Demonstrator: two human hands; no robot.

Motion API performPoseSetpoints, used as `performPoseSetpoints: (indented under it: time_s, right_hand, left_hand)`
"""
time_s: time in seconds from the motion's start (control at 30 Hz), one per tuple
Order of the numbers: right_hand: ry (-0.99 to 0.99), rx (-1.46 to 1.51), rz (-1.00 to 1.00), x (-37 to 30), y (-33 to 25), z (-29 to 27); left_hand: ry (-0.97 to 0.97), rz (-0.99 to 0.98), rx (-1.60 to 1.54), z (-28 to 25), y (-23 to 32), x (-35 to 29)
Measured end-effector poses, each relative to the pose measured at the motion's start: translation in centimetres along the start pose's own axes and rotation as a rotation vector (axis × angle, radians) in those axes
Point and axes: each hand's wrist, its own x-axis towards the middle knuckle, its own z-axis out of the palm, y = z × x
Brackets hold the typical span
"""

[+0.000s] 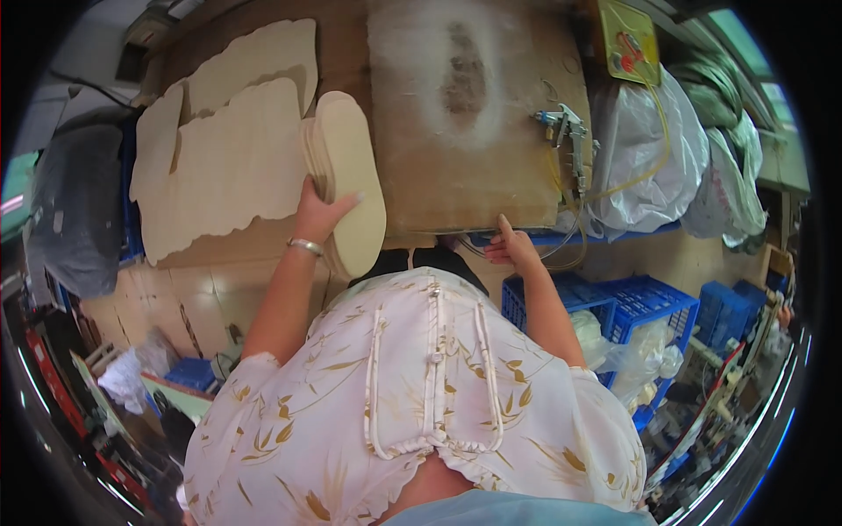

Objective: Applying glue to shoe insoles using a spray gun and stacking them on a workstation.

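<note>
A stack of cream shoe insoles (361, 180) is gripped in my left hand (323, 215). My thumb lies across the top insole, and the fingers are mostly hidden under the stack's left side. The insoles stand at the near edge between pale sheets and a brown board. My right hand (517, 250) is at the near edge of the brown cardboard-like board (421, 188). Its thumb points up against that edge and its fingers stretch left just below, apart from the thumb; I see nothing held in them. A whitish patch with a dark insole-shaped mark covers the board's far part.
Large cream sheets (232, 158) with wavy edges lie on the left. A spray gun (566, 136) with a yellowish hose rests at the board's right edge. Beyond it are white plastic bags (658, 149) and a yellow tray (627, 26). Blue crates (649, 302) stand below right.
</note>
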Motion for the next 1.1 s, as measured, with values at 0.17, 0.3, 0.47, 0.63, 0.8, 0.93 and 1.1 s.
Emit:
performPoseSetpoints:
  time_s: [0.17, 0.3, 0.47, 0.63, 0.8, 0.93, 1.1]
  right_hand:
    - [-0.107, -0.207, 0.03, -0.5, -0.7, -2.0]
    - [-0.146, -0.405, -0.066, -1.6, -2.1, -3.9]
    - [0.661, -0.566, -0.917, -1.1, -5.8, -8.8]
    - [0.899, -0.872, -0.954, 2.2, -9.0, -12.5]
    - [0.894, -0.894, -0.8, 3.6, -10.4, -12.6]
    - [1.039, -0.931, -0.88, 3.6, -9.5, -12.8]
    - [1.023, -0.853, -0.753, 4.3, -8.6, -11.5]
  left_hand:
    - [0.29, -0.087, 0.658, 4.5, 2.7, 0.8]
    - [0.341, 0.114, 0.847, 6.7, 3.4, -0.5]
    - [0.375, 0.408, 0.996, 9.3, 2.9, -3.3]
    - [0.524, 0.391, 0.82, 9.3, 1.6, -2.0]
    - [0.319, 0.069, 0.757, 6.2, 1.9, -0.9]
    - [0.44, 0.399, 1.022, 7.0, 2.3, -0.7]
    - [0.389, 0.565, 1.153, 8.1, 2.0, -2.0]
